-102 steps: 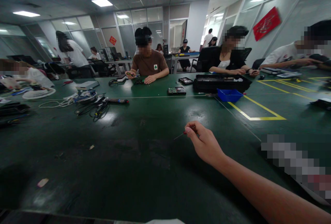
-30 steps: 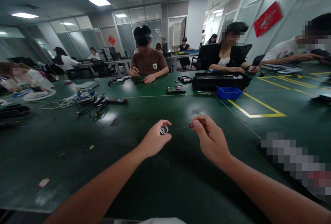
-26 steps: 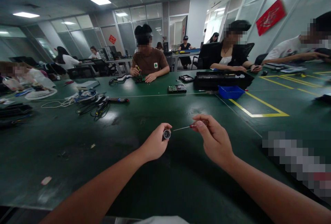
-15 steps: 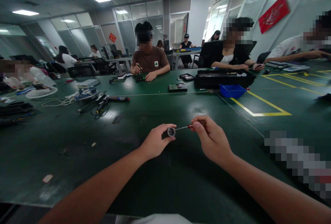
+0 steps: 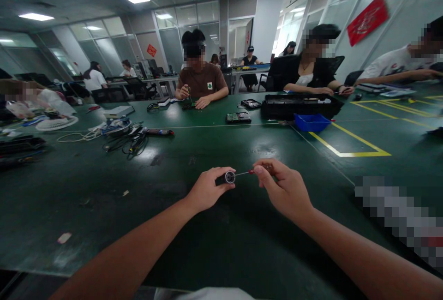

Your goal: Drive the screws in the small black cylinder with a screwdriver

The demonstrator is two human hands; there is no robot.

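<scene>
My left hand (image 5: 209, 190) is closed round a dark cylinder (image 5: 229, 177) whose open, silver-rimmed end faces me. The inside of the cylinder is too small to make out. In my right hand (image 5: 284, 184) is a screwdriver (image 5: 251, 171) with a reddish, see-through handle, pinched between thumb and fingers. Its thin metal shaft points left, and the tip reaches into the cylinder's open end. Both hands are held over the green tabletop (image 5: 221, 244). My fingers hide most of the screwdriver handle and the rear of the cylinder.
Tangled cables (image 5: 129, 141) lie at the left. Beyond the middle sit a hard drive (image 5: 238, 117), a black case (image 5: 301, 106) and a blue tray (image 5: 312, 123). A blurred-out object (image 5: 398, 221) is at the right. Across the table a person (image 5: 201, 81) works on a small board.
The screwdriver tip has moved from the cylinder's rim into its opening. The cylinder has turned slightly in my left hand, showing more of its dark side.
</scene>
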